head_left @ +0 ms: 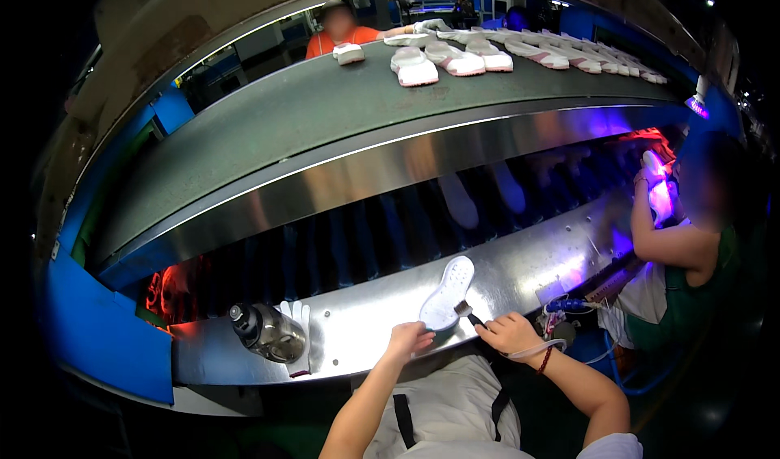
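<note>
My left hand (pixel 409 339) grips the near end of a white shoe sole (pixel 448 293), which lies tread up on the shiny metal ledge (pixel 520 272). My right hand (pixel 509 331) holds a small brush (pixel 465 309) by its dark handle, and the bristles touch the sole near its lower right edge. A dark bead bracelet sits on my right wrist.
A metal bottle (pixel 268 331) and a white glove (pixel 296 317) lie on the ledge to my left. Above runs a dark conveyor belt (pixel 325 110) with several white shoes (pixel 455 59). A person in orange (pixel 341 32) stands behind it. A seated co-worker (pixel 691 248) works at my right under violet light.
</note>
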`<state>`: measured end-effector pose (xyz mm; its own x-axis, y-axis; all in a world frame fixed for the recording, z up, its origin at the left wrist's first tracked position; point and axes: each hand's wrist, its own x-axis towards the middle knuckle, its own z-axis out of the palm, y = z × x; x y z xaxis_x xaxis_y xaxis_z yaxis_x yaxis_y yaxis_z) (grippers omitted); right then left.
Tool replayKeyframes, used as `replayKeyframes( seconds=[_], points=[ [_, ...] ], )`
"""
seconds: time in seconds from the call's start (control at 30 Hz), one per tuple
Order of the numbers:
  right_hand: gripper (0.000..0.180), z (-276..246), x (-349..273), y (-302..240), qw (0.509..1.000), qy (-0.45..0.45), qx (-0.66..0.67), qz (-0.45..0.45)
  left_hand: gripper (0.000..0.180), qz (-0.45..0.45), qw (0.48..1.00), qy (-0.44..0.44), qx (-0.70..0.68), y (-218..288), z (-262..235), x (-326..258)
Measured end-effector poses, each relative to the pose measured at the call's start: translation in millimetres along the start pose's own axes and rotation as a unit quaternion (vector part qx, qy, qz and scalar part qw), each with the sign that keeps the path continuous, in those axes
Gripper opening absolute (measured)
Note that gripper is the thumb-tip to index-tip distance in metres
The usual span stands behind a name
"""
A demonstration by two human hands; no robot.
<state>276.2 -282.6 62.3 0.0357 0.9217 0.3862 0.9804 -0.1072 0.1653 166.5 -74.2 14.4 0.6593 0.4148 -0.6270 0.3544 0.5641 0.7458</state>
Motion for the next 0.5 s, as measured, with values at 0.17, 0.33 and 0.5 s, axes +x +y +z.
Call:
replayKeyframes(
  seconds=[0.17,0.33,0.5],
  points=[
    [0.023,2,-7,-1,0.999,-0.021,0.028,-0.018,0.02,-0.002,1.0,0.007,-0.002,-3,-6,2],
    [0.019,-9,-12,0,0.994,-0.045,0.091,0.04,0.018,-0.03,0.999,0.018,-0.015,-12,-7,4],
    [0.021,4,-8,1,0.901,0.071,0.332,0.27,0.017,-0.046,0.999,0.019,-0.004,-37,-20,24]
  ],
)
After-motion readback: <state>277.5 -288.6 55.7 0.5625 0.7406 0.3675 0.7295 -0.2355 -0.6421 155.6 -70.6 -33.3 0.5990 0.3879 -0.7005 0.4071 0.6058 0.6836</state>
